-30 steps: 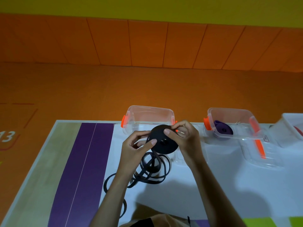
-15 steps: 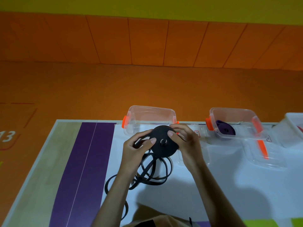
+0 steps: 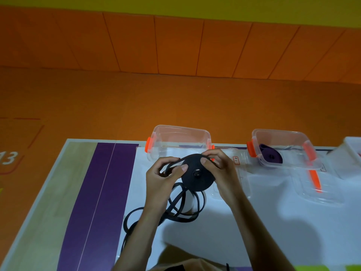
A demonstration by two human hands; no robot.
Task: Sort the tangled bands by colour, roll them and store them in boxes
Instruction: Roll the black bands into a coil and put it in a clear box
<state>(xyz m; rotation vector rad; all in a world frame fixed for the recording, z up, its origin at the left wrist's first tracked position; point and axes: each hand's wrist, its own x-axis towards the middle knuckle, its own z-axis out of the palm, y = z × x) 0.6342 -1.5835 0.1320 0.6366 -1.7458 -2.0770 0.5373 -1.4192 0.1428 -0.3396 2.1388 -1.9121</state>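
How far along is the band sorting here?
Done: a purple roll lies in one clear box. In hand: the right hand holds the black roll while the left hand pinches its loose band. Left: the rest on the table; the other box looks empty.

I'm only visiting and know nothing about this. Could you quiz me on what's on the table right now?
1. True or false: the black band is fully wound onto the black roll between the left hand and right hand.
2. What colour is the stored roll in the right box? A red, B purple, C green.
3. Fill in: the box clasps are ___.
Key: 1 false, loops lie loose on the table; 2 B; 3 orange.
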